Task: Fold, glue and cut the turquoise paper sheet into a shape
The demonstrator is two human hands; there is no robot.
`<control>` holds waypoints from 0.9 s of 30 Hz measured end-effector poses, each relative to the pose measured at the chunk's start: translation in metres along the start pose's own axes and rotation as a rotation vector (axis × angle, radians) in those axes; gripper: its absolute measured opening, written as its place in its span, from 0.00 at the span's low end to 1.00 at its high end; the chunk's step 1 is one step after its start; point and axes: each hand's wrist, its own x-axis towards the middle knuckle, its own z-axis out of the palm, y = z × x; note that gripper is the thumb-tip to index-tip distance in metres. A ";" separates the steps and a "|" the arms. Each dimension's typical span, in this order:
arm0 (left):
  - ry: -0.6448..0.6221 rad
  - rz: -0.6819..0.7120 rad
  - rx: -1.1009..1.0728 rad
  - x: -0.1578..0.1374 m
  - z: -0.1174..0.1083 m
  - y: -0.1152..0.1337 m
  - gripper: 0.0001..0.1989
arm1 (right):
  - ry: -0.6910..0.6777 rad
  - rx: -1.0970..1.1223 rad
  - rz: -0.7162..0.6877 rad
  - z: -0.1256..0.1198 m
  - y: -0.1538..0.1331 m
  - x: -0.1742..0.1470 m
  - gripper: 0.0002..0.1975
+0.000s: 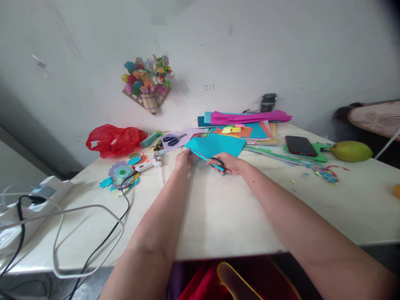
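Observation:
My left hand (185, 159) is closed on the left corner of a turquoise sheet (218, 143), which I hold just above the table. Fingers of my right hand (229, 163) are wrapped round a pair of scissors (215, 160) with dark handles. Their blades lie along the near edge of the sheet and point toward my left hand. A narrow turquoise strip hangs at that edge beside the scissors. Part of the blades is hidden by the sheet.
Left on the table (218, 225) are a glue gun (149, 164), paper flowers (120, 173), a red plastic bag (114, 139), dark-handled scissors (173, 139), cables and a power strip (46, 196). Coloured sheets (250, 118) lie behind; a phone (300, 146) and a green-yellow fruit (351, 151) are at right.

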 end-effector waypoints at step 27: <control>0.034 0.023 -0.021 -0.005 0.004 0.004 0.04 | -0.034 0.015 0.013 -0.004 0.000 -0.001 0.16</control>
